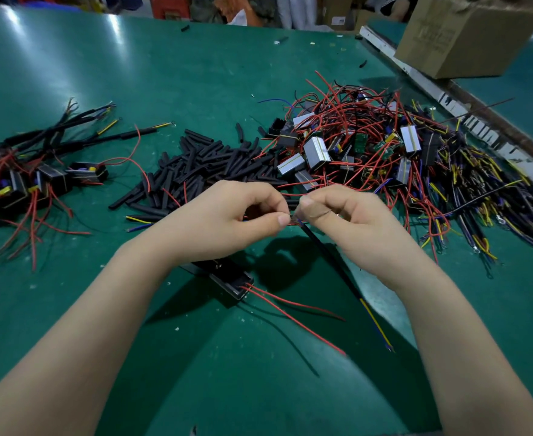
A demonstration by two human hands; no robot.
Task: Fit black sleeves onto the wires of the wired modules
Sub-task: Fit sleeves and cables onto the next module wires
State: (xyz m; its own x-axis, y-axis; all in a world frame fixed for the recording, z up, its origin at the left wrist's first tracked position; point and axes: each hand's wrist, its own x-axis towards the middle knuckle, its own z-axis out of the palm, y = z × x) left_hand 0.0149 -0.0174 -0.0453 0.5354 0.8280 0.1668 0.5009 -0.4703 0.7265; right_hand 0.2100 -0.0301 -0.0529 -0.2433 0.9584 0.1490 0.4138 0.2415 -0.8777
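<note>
At the left edge of the frame lie the finished modules (22, 180), their wires already in black sleeves. Right of them, in the upper middle, is the heap of loose sleeves (202, 165). In the centre I hold my left hand (227, 215) closed, thumb and forefinger pinching thin wires. Under its wrist the module (227, 275) in work rests on the green table (133, 73), and two red wires (290, 306) run from it toward the lower right. My right hand (347, 215) is also closed, pinching the top of a sleeve (331, 256) that hangs down with a yellow and blue wire (375, 322) coming out below. I think the wire ends should be kept together and straight, and the sleeve pushed slowly. At the right lies the pile of unsleeved modules (369, 146).
</note>
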